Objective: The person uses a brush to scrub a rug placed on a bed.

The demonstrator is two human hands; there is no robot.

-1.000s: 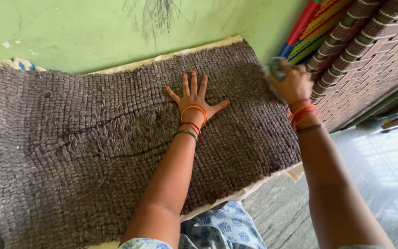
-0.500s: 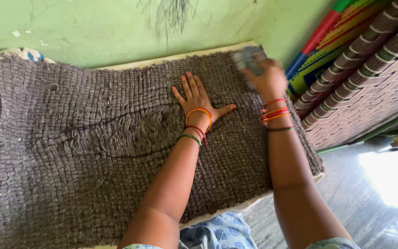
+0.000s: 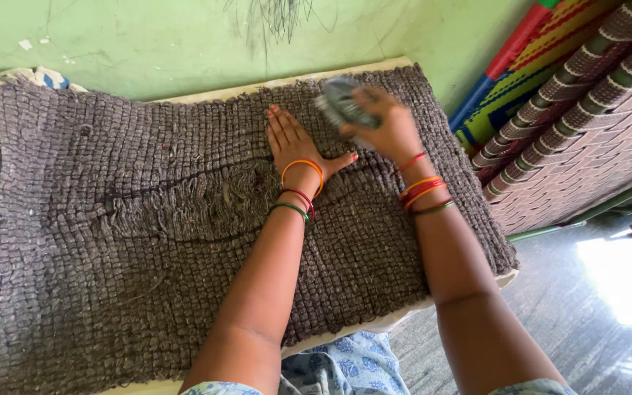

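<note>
Swinging in from the mat's far right corner, the right hand (image 3: 383, 129) grips a blurred grey object (image 3: 339, 102) beside the left hand (image 3: 292, 143), pressed flat on the grey woven mat (image 3: 111, 241).

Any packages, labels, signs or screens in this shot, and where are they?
None in view. Only a grey woven mat, the left hand flat on it, the right hand holding a blurred grey object, and rolled mats at right.
</note>
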